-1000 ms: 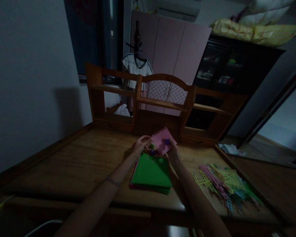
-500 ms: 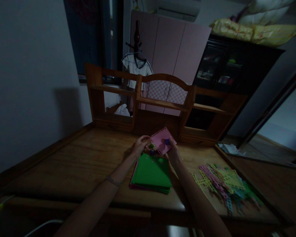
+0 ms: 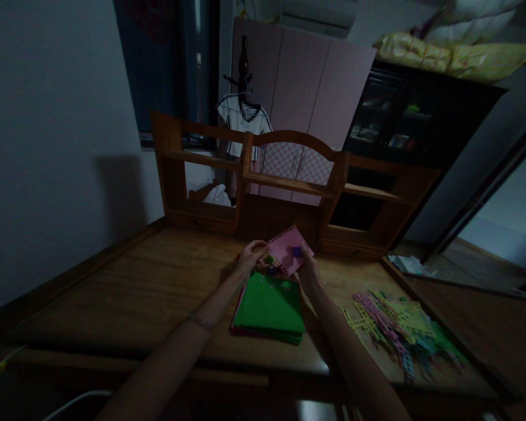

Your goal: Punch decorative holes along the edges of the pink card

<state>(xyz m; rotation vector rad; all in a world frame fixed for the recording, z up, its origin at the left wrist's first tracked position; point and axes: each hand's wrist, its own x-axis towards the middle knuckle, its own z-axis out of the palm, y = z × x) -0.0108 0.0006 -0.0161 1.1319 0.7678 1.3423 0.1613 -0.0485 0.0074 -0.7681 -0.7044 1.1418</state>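
A square pink sheet (image 3: 284,248) with a row of holes along its edges is held up, tilted, over the middle of the desk. My left hand (image 3: 251,257) pinches its left corner between closed fingers. At the sheet's right side my right hand (image 3: 309,268) grips it, the thumb by a small purple-blue block (image 3: 297,251) whose kind I cannot make out. Just below lies a stack of green sheets (image 3: 269,307), with some pink showing underneath. Small colourful pieces (image 3: 270,269), partly hidden by the sheet and my left hand, sit behind the stack.
Punched strips and scraps (image 3: 394,321) in yellow, pink, green and blue are heaped on the right of the wooden desk (image 3: 158,280). A wooden shelf unit (image 3: 289,181) rises along the desk's back edge. A wall (image 3: 61,146) stands at the left.
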